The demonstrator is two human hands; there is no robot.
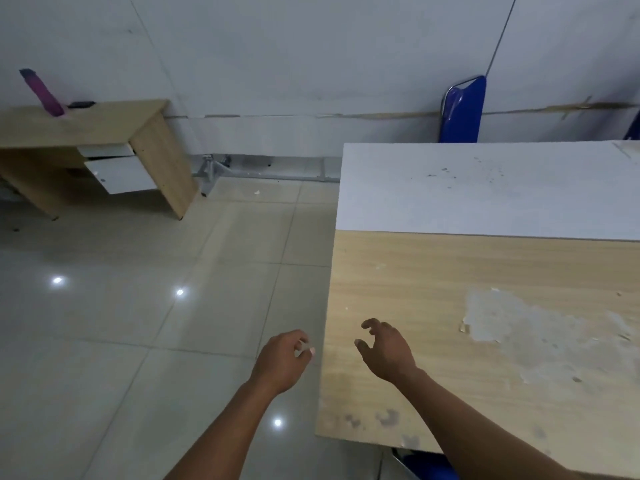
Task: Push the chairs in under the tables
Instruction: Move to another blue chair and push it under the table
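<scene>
A large table fills the right side, its near half wood-grain point(450, 271) and its far half white point(485, 195). A blue chair back point(464, 110) rises behind the far edge, against the wall. Part of another blue chair point(427, 465) shows under the near edge, below my right arm. My left hand point(282, 360) hovers over the floor just left of the table, fingers loosely curled, holding nothing. Over the table's left part, my right hand point(386, 351) floats with fingers spread and empty.
A small wooden desk point(86, 124) with white drawers stands at the far left, bearing a purple bottle point(43, 93) and a dark object point(81, 105). Glossy floor tiles point(156, 306) lie between the two. A metal frame point(214, 169) lies by the wall. Another blue piece point(633, 128) shows at the right edge.
</scene>
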